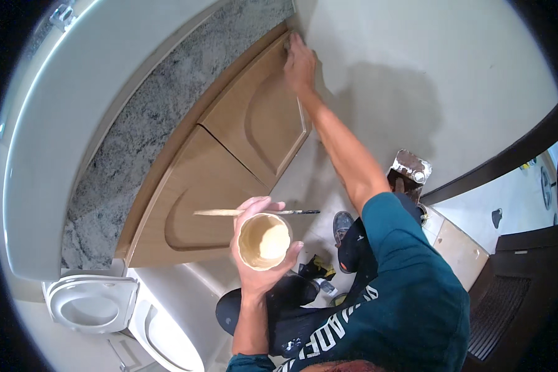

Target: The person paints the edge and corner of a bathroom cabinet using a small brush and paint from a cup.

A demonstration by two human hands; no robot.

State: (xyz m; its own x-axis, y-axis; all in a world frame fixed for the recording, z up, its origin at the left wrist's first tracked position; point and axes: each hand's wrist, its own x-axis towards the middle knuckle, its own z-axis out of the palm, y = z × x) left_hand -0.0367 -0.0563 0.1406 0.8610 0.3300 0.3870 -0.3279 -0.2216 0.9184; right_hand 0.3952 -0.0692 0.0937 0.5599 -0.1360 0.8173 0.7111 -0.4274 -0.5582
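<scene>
The left hand is closed around a small round cup of pale cream filler, and the thumb of this hand also pins a thin brush that lies flat across the top of the cup. The right hand is stretched far forward, with the fingers pressed on the upper corner of the wooden cabinet door, just where it meets the white wall and the granite counter; I cannot tell if something small is held under the fingers. To do this rubbing well, I think the pressure should stay light and follow the seam, because the corner is tight and the wall is touching the door edge. The cup should stay level, as it is near the second door. The room is narrow: the toilet is at the lower left, the knees fill the floor, and a foil-wrapped object stands near the wall.
</scene>
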